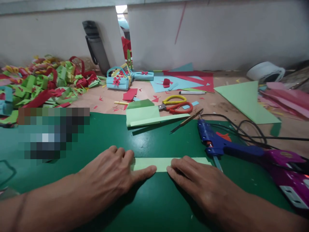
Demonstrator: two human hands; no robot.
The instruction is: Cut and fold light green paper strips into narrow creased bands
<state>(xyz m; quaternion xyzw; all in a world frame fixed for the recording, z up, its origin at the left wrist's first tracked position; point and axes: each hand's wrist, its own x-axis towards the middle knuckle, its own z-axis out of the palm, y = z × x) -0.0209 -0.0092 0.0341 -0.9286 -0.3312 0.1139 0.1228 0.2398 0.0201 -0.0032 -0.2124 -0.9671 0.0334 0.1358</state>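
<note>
A long, narrow strip of light green paper [161, 165] lies across the green mat, seemingly folded lengthwise. My left hand [116, 169] presses on its left part, fingers curled over it and the thumb stretched along the near edge. On the right part, my right hand [193, 174] pinches the strip, with thumb and index finger at the near edge. A small gap of bare paper shows between the two thumbs. The strip's left end is hidden under my left hand; its right end sticks out past my right fingers.
Ahead lie a folded green paper piece [142, 115], scissors [177, 104] and a pointed craft tool [187, 120]. A blue glue gun [213, 141] with its cord and a purple device [287, 174] are at right. Paper bags [117, 83], a bottle [97, 48] and paper scraps [48, 80] stand behind.
</note>
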